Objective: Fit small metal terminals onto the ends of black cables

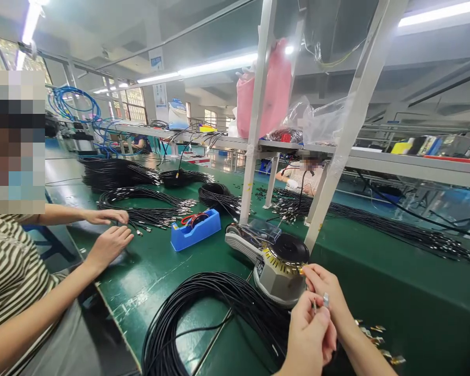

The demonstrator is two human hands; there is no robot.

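My left hand [311,331] is closed, pinching a black cable's end with a small silver metal connector [326,300] standing up from the fingers. Just beyond it, my right hand [329,292] has thumb and forefinger together on a small yellow tape piece [302,271] at the edge of the round tape dispenser [282,284]. Several more yellow pieces stick out around the dispenser's black disc [292,249]. A big coil of black cables [191,297] lies left of my hands, partly beneath the dispenser and hidden by my left hand.
Loose metal connectors [376,339] lie right of my forearm. A blue tape holder [196,230] stands left of the dispenser, near more cable bundles [141,203]. White shelf posts [337,136] rise behind. At the left, a co-worker's hands [109,240] handle cables; another person [301,177] sits opposite.
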